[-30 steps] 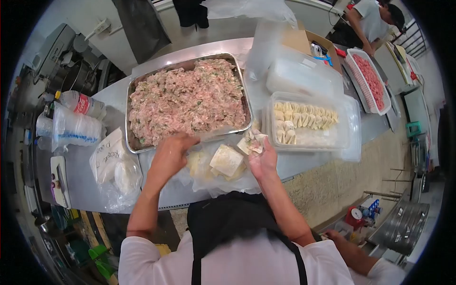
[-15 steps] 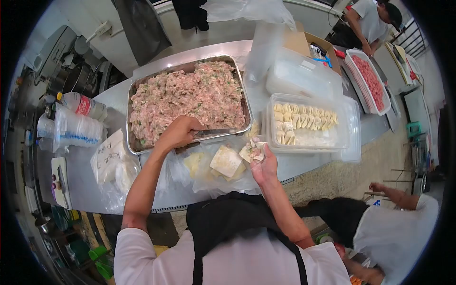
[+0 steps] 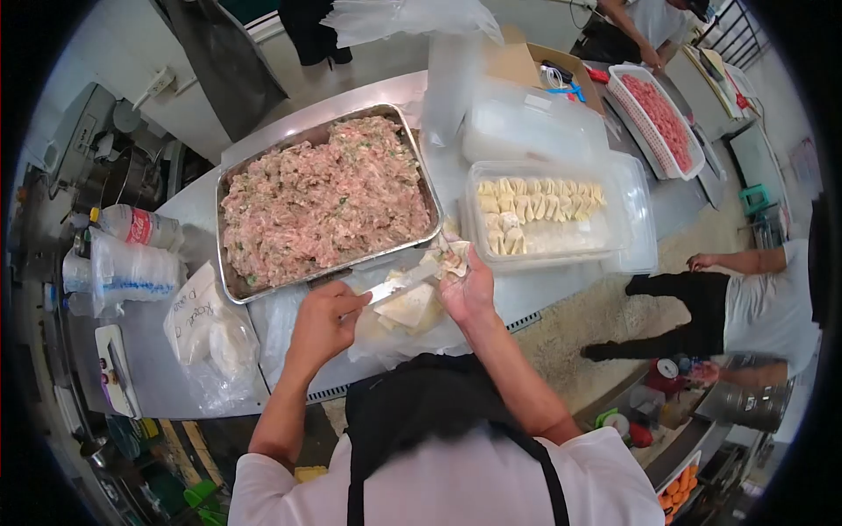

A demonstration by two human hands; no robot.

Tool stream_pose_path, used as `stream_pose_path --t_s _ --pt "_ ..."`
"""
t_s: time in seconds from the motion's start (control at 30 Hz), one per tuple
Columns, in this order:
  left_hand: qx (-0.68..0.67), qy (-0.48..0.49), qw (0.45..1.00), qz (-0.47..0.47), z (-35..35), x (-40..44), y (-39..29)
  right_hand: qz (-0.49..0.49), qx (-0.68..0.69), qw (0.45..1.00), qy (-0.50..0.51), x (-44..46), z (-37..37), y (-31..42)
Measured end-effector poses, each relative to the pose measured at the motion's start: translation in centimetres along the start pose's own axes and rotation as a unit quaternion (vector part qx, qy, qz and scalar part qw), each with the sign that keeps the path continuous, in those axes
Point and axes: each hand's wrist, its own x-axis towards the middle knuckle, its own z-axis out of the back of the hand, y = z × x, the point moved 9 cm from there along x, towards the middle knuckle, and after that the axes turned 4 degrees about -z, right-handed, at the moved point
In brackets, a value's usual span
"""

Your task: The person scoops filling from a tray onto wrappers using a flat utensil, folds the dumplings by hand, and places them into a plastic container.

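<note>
My left hand is closed round the handle of a knife with a flat metal blade. Its tip reaches the dumpling wrapper in my right hand. Meat filling shows on that wrapper, which my fingers and thumb hold partly gathered. Beneath the blade, a stack of square wrappers lies on clear plastic. Just beyond my hands is a metal tray heaped with minced meat mixed with green bits. To the right, rows of folded dumplings sit in a clear plastic container.
A lid-like clear plastic box stands behind the dumplings. On the left are a bottle, bagged cups and a labelled plastic bag. A basket of meat is at far right. Two people work nearby, one at right.
My left hand has come back from the meat tray towards me, bringing the knife to the wrapper in my right hand. The view has shifted, and the person at right has moved.
</note>
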Motion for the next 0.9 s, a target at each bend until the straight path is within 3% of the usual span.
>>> stream_pose_path --t_s 0.07,0.13,0.2,0.27,0.33,0.43,0.5,0.6,0.63,0.67,0.73,0.77,0.83,0.87,0.9 --pt "-0.058 -0.072 0.996 0.019 1.8 -0.1 -1.2 0.018 -0.029 0.999 -0.027 -0.3 -0.6 0.5" --pt "-0.052 -0.108 0.992 -0.04 0.5 0.3 -1.1 0.012 -0.029 0.999 -0.001 -0.3 -1.6 0.2" --pt "0.019 -0.047 0.997 -0.056 -2.2 0.5 0.0 0.011 -0.029 0.999 0.03 -0.1 -2.5 0.1" --pt "0.027 -0.021 0.999 -0.042 -0.7 -0.1 -1.7 0.009 -0.034 0.999 -0.007 0.1 -1.1 0.2" --pt "-0.006 -0.078 0.997 0.017 1.9 -0.5 -3.4 0.026 -0.043 0.999 0.002 -0.6 -1.6 0.8" --pt "-0.036 -0.078 0.996 -0.01 -0.9 -0.2 -1.4 0.011 -0.048 0.999 0.008 -1.2 -2.3 0.6" --pt "-0.041 -0.041 0.998 -0.018 -1.9 0.7 -0.5 0.004 -0.107 0.978 0.18 -2.0 -5.8 0.8" --pt "-0.065 -0.054 0.996 0.013 0.6 0.2 -1.0 0.018 -0.131 0.963 0.233 -4.4 -7.2 1.3" --pt "-0.086 -0.062 0.994 0.031 1.5 0.2 -1.2 0.063 -0.26 0.942 0.201 -4.3 -6.1 1.8" --pt "-0.087 -0.061 0.994 0.032 2.0 0.1 -1.8 0.063 -0.26 0.943 0.2 -4.1 -5.3 1.7" --pt "-0.114 -0.065 0.991 0.036 2.9 0.0 -2.6 0.144 -0.492 0.853 0.096 -4.1 -4.7 2.1" --pt "-0.115 -0.064 0.991 0.035 3.0 -0.2 -2.9 0.145 -0.492 0.853 0.094 -4.3 -4.8 2.0" --pt "-0.043 0.031 0.998 0.026 1.6 -0.3 -3.9 0.296 -0.647 0.693 0.112 -6.9 -8.7 2.7" --pt "-0.045 0.036 0.998 0.023 1.9 -0.5 -4.4 0.298 -0.647 0.693 0.107 -6.5 -7.9 2.8" --pt "-0.034 0.039 0.998 0.039 2.6 -0.6 -4.5 0.336 -0.687 0.627 0.148 -6.4 -7.7 2.4"
